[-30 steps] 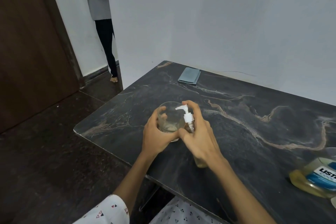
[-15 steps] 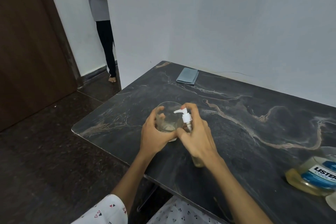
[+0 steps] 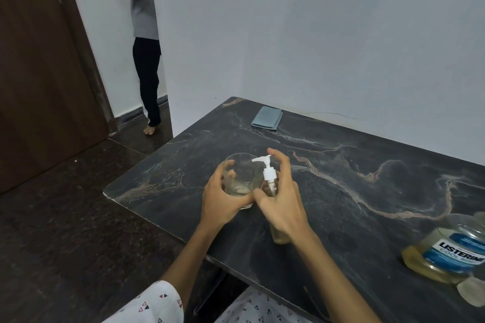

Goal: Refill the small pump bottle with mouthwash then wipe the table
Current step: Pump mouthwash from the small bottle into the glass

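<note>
A small clear pump bottle (image 3: pixel 273 186) with a white pump head stands mid-table, yellowish liquid at its base. My right hand (image 3: pixel 282 202) wraps its body, fingers curled near the pump. Just left of it sits a clear glass (image 3: pixel 240 178) with a little pale liquid in the bottom; my left hand (image 3: pixel 223 199) grips its near side. A large mouthwash bottle (image 3: pixel 446 254) with a blue label stands at the table's right edge. A folded grey-blue cloth (image 3: pixel 267 118) lies at the far corner of the dark marble table (image 3: pixel 367 191).
The table's left edge and near corner border a dark floor. A white wall runs behind the table. A person (image 3: pixel 145 42) stands in the doorway at the back left, beside a brown door (image 3: pixel 39 60). A translucent object (image 3: pixel 472 294) lies at the right edge.
Both hands keep their hold on the glass and the pump bottle. My right fingers have lifted off the pump head, which now shows more fully. The view has shifted slightly.
</note>
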`<action>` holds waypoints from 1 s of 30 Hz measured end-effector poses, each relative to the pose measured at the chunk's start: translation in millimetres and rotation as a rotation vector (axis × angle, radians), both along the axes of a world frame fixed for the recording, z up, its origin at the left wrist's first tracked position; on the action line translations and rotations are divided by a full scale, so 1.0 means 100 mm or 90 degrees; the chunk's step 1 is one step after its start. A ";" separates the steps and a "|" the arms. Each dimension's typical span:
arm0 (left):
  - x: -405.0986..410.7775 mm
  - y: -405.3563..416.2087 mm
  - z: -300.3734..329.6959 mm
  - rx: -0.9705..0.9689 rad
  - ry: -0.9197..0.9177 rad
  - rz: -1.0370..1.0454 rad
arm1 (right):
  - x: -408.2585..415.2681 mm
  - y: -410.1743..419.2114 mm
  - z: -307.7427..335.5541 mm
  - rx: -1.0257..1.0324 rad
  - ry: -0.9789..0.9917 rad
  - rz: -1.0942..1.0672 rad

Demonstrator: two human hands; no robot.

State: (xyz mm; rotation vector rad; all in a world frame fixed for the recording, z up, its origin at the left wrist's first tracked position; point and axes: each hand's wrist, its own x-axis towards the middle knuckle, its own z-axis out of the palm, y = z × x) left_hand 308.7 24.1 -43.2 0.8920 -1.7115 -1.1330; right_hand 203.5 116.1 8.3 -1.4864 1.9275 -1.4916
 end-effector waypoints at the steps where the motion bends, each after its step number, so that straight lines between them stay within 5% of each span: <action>1: 0.00 0.00 0.00 -0.002 0.000 0.003 | 0.00 0.01 0.00 -0.023 -0.015 -0.008; 10: 0.01 -0.01 -0.01 -0.004 -0.047 0.019 | -0.16 0.25 0.03 -0.197 -0.002 -0.106; 30: 0.05 -0.01 -0.01 0.028 -0.077 0.021 | -0.21 0.51 0.00 -0.038 -0.016 -0.150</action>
